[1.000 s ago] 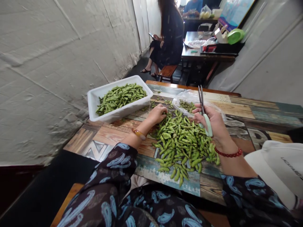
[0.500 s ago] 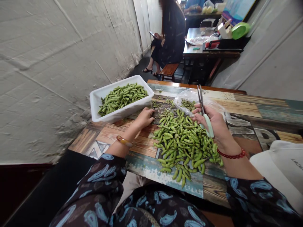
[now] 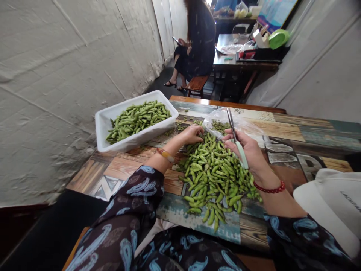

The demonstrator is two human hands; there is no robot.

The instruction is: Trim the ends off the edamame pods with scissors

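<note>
A loose heap of green edamame pods (image 3: pixel 214 173) lies on the patchwork-patterned table (image 3: pixel 166 205) in front of me. At the heap's far left edge is my left hand (image 3: pixel 193 134), its fingers curled down together; whatever is between the fingertips is hidden. My right hand (image 3: pixel 246 148) grips scissors (image 3: pixel 239 148) with pale green handles above the heap's right side, blades pointing away from me. Left of the heap, a white plastic tub (image 3: pixel 135 141) holds more pods (image 3: pixel 139 120). Beyond the heap lies a clear plastic bag (image 3: pixel 244 120) with green trimmings (image 3: pixel 220 126) in it.
Scattered trimmings (image 3: pixel 180 127) lie between tub and bag. A white cap (image 3: pixel 328 203) is at the right edge. A white wall (image 3: pixel 50 94) runs along the left. Further off, a person (image 3: pixel 199 41) sits on a wooden stool (image 3: pixel 196 83) beside another table (image 3: pixel 222 41).
My left hand has moved right, from the bare table beside the tub to the far edge of the pod heap. The right hand still holds the scissors. The view has shifted slightly.
</note>
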